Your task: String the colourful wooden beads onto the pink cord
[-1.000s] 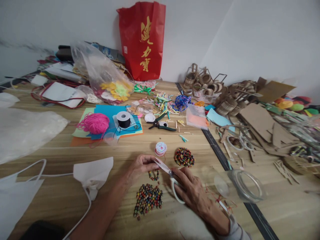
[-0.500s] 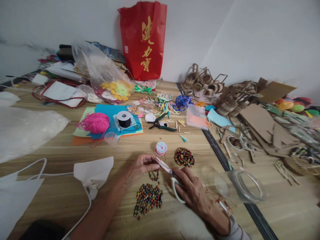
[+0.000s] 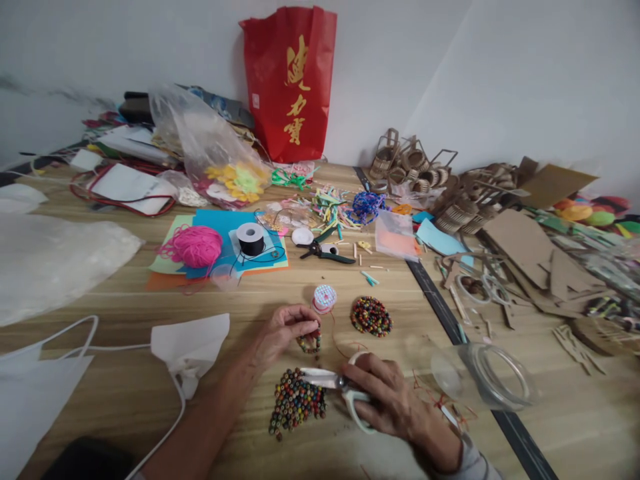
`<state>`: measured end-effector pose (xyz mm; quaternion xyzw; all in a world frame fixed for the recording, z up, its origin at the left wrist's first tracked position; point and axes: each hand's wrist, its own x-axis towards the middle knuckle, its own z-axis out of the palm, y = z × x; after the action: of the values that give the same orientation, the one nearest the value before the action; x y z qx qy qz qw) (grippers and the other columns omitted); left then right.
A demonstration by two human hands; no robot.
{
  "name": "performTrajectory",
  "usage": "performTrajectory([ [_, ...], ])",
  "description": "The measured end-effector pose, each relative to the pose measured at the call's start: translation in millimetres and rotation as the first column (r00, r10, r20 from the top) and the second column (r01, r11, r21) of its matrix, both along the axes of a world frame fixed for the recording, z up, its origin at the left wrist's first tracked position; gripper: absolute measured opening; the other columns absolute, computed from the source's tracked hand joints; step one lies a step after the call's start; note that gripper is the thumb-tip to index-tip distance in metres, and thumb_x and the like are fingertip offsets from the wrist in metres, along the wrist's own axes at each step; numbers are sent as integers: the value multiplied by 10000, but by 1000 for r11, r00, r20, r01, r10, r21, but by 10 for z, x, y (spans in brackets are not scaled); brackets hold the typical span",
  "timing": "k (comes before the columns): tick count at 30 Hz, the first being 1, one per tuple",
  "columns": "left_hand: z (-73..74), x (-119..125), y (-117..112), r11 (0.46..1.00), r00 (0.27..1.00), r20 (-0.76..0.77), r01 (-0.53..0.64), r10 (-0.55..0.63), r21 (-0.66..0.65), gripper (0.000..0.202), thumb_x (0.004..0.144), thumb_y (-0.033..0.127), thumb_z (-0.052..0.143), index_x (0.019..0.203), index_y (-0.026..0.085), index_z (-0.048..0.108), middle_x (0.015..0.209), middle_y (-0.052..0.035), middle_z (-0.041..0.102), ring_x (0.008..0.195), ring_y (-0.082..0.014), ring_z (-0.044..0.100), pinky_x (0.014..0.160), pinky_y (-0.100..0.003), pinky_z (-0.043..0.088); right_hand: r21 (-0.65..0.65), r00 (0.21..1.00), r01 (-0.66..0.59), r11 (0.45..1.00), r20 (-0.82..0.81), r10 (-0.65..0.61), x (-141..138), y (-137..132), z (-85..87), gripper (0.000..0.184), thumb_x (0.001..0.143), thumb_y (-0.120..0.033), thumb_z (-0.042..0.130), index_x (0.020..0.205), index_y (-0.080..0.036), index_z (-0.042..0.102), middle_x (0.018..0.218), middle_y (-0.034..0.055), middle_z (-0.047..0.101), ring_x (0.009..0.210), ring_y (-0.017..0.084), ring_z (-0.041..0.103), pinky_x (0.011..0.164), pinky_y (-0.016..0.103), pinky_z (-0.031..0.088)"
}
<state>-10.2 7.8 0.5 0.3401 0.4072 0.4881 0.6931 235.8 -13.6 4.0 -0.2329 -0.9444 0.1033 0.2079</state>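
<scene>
My left hand (image 3: 283, 330) is pinched shut on a small ring of strung beads (image 3: 310, 343) with a thin red thread trailing from it. My right hand (image 3: 387, 397) grips white-handled scissors (image 3: 334, 383), lowered over the wooden table (image 3: 250, 300) with the blades pointing left across a pile of loose coloured beads (image 3: 296, 402). A small thread spool (image 3: 325, 298) and a round beaded piece (image 3: 371, 316) lie just beyond my hands.
A clear plastic jar (image 3: 480, 380) lies on its side at the right. White bags (image 3: 187, 347) sit to the left. Pink yarn (image 3: 194, 245), a black spool (image 3: 250, 238), pliers (image 3: 325, 252), a red bag (image 3: 293, 83) and cardboard pieces (image 3: 525, 247) crowd the back.
My right hand has brought the scissors down and back from the bead ring, blades now lying over the loose beads. The left hand still holds the bead ring.
</scene>
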Motion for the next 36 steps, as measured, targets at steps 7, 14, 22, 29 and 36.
performTrajectory([
  [7, 14, -10, -5, 1000, 997, 78, 2, 0, -21, 315, 566, 309, 836, 762, 112, 687, 634, -17, 679, 575, -124, 613, 576, -244, 450, -203, 951, -150, 968, 237, 198, -169, -112, 327, 348, 921, -235, 488, 1267, -200, 488, 944, 62, 634, 809, 169, 615, 658, 275, 486],
  [14, 10, -22, -13, 999, 994, 107, 39, -38, -4, 288, 596, 271, 818, 792, 105, 688, 694, -49, 716, 630, -140, 635, 637, -276, 458, -389, 896, -89, 917, 372, 245, -235, -282, 717, 272, 903, -247, 575, 1172, -290, 557, 1032, -6, 649, 887, 153, 618, 726, 244, 469],
  [22, 21, -31, -14, 997, 990, 123, 65, -70, 45, 291, 596, 250, 807, 818, 109, 682, 715, -36, 710, 648, -128, 624, 627, -253, 425, -290, 926, -110, 951, 318, 204, -286, -508, 640, 105, 930, -262, 546, 942, -246, 649, 860, -12, 672, 832, 134, 605, 748, 208, 468],
  [29, -16, -47, -5, 993, 990, 95, 96, -102, 72, 272, 615, 260, 798, 808, 110, 679, 703, -25, 692, 655, -120, 611, 647, -250, 421, -425, 926, -104, 899, 289, 244, -310, -445, 723, 139, 904, -319, 587, 1012, -262, 652, 973, 4, 686, 930, 154, 624, 818, 236, 469],
  [36, -10, -41, -25, 990, 990, 67, 115, -120, 78, 241, 628, 277, 794, 782, 123, 690, 696, -16, 690, 666, -118, 609, 666, -241, 421, -611, 955, 172, 773, -88, -282, -347, 64, 502, 227, 890, -278, 534, 1107, -214, 545, 962, 54, 608, 763, 134, 605, 552, 208, 461],
])
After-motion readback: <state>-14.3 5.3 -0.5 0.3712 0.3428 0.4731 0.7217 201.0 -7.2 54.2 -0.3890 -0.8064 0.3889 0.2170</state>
